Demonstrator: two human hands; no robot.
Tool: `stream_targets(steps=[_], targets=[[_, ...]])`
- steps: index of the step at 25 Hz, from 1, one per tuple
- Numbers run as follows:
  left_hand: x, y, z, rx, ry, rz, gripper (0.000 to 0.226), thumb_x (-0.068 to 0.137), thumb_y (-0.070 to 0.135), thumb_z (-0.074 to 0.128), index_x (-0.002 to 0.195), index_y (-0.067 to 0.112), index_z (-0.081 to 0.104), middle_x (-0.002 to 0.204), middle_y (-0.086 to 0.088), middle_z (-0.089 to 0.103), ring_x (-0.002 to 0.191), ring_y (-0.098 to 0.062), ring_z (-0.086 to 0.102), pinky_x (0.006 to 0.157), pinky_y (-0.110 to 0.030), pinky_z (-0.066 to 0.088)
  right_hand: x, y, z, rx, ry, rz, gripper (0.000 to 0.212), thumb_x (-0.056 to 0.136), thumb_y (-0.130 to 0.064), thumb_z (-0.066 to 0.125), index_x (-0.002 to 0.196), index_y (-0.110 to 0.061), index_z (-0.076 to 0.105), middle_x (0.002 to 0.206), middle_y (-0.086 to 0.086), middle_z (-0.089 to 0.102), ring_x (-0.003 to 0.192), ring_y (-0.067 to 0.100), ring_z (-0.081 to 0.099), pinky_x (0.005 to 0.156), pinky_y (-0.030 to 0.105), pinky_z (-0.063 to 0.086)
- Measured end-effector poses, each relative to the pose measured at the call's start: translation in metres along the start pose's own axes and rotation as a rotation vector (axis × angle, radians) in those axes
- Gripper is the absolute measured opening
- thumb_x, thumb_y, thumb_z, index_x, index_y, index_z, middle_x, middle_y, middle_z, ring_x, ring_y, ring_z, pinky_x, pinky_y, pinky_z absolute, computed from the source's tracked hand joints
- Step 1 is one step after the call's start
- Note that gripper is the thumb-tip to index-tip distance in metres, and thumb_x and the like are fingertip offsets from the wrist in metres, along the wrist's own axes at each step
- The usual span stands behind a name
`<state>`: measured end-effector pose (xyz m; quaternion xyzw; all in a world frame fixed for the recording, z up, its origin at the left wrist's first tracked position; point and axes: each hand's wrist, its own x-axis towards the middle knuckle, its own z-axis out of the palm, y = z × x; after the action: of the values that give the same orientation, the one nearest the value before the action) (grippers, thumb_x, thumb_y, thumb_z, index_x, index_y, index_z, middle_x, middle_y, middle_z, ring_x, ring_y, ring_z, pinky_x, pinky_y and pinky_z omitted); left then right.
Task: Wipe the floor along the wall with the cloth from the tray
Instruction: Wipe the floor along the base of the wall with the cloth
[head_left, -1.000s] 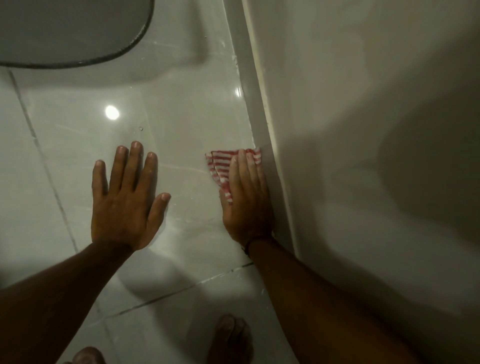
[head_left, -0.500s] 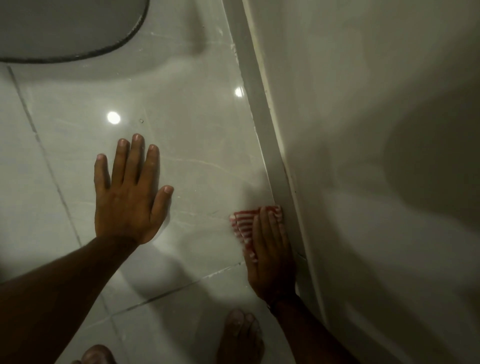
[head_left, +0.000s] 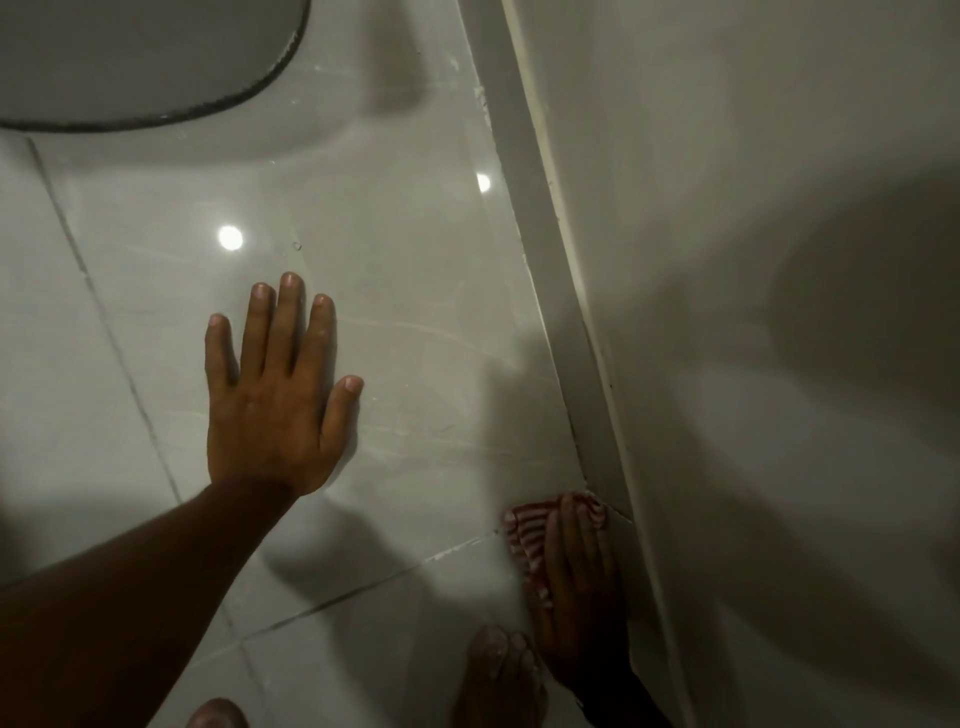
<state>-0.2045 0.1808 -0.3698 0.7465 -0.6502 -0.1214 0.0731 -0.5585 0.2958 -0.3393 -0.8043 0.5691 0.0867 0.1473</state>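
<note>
A red-and-white striped cloth (head_left: 524, 530) lies flat on the glossy tiled floor (head_left: 405, 291), right against the grey skirting (head_left: 566, 291) of the wall (head_left: 753, 260). My right hand (head_left: 582, 597) presses down on the cloth with fingers flat, covering most of it; only its left and far edges show. My left hand (head_left: 275, 400) rests palm-down on the floor to the left, fingers spread, holding nothing. The tray is not in view.
A dark-rimmed grey mat (head_left: 135, 57) lies at the top left. My bare foot (head_left: 498, 675) stands just left of my right wrist, and toes of my other foot (head_left: 215, 714) show at the bottom edge. Grout lines cross the tiles.
My right hand has dragged the cloth along the skirting toward me, from mid-frame down to beside my foot. My left hand has stayed planted on the floor.
</note>
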Motion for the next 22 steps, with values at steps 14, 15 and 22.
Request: stream_targets(steps=[14,15,22], targets=[[0.0,-0.003,0.001,0.031,-0.009,0.013,0.082,0.105,0.055,0.029,0.171,0.007,0.026,0.182,-0.02,0.016,0.169,-0.041,0.012,0.134,-0.066,0.01,0.341,-0.077,-0.084,0.068,0.137,-0.089,0.071,0.106,-0.045,0.025,0.164,-0.005,0.015,0.175,0.018,0.015,0.163,0.032,0.012,0.132,0.044,0.004],[0.0,-0.002,0.001,0.029,-0.007,0.015,0.082,0.105,0.056,0.028,0.171,0.007,0.026,0.182,-0.02,0.016,0.169,-0.041,0.012,0.134,-0.066,0.01,0.35,-0.078,-0.086,0.046,0.13,-0.09,0.072,0.106,-0.046,0.025,0.164,-0.005,0.014,0.175,0.018,0.015,0.163,0.032,0.012,0.132,0.043,0.002],[0.001,-0.002,0.0,0.023,0.0,0.014,0.081,0.105,0.054,0.03,0.169,0.006,0.028,0.182,-0.022,0.017,0.169,-0.042,0.014,0.133,-0.067,0.012,0.258,-0.055,-0.067,0.178,0.117,-0.087,0.066,0.108,-0.036,0.037,0.163,-0.003,0.022,0.172,0.02,0.022,0.162,0.034,0.014,0.133,0.05,0.013]])
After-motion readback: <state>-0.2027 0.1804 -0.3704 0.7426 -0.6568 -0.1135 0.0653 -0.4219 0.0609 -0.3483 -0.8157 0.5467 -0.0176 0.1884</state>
